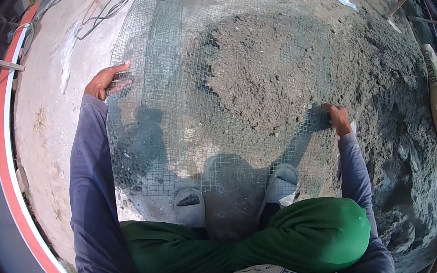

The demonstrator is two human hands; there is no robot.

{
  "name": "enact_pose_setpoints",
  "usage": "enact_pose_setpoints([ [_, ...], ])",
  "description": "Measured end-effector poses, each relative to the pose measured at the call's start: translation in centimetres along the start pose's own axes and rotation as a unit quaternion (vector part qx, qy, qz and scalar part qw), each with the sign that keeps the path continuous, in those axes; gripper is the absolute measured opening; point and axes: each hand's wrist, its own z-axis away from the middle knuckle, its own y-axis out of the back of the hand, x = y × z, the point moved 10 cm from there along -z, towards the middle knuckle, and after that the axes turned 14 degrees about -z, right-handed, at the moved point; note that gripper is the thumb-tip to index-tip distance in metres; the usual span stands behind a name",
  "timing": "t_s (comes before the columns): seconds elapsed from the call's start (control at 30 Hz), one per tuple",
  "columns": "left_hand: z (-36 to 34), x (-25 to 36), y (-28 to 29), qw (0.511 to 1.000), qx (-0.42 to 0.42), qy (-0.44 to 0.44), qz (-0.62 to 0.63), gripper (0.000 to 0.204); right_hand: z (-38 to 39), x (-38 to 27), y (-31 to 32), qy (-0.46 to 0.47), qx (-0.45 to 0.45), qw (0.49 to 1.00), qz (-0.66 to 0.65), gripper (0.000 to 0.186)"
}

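Hands grip opposite side edges of a grey square-grid wire mesh sheet in the head view: the left hand clamps its left edge, the right hand pinches its right edge, both well apart. Mesh lies straight ahead, stretched between them over a dark grey sand heap, long axis running away toward cables. Grey sandals stand at its near edge.

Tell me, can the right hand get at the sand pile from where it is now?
Probably yes. The right hand grips the mesh at its right edge, and the sand pile lies bare just beside it, with nothing between. It would need to release its grip first.
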Motion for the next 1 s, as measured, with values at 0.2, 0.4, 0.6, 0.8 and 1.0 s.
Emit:
enact_pose_setpoints([
  [0.2,-1.4,1.6,1.0,0.999,-0.004,-0.034,0.036,0.061,-3.5,-0.8,5.4,0.032,0.041,0.996,-0.067,0.074],
  [0.4,0.7,5.6,4.9,0.994,0.079,-0.068,-0.043,0.041,1.8,-5.0,5.7,0.006,0.062,0.954,-0.295,0.051],
  [0.6,2.8,11.7,4.9,0.984,0.065,-0.150,-0.077,0.059,2.7,-10.3,9.8,0.232,0.091,0.966,-0.076,0.034],
  [0.8,6.3,10.1,14.2,0.973,0.133,-0.169,-0.089,0.055,9.8,-16.0,5.3,0.241,0.024,0.960,-0.144,0.029],
  [1.0,9.0,10.3,14.9,0.967,0.174,-0.154,-0.103,0.045,10.7,-16.0,5.5,0.260,0.013,0.950,-0.171,0.024],
])
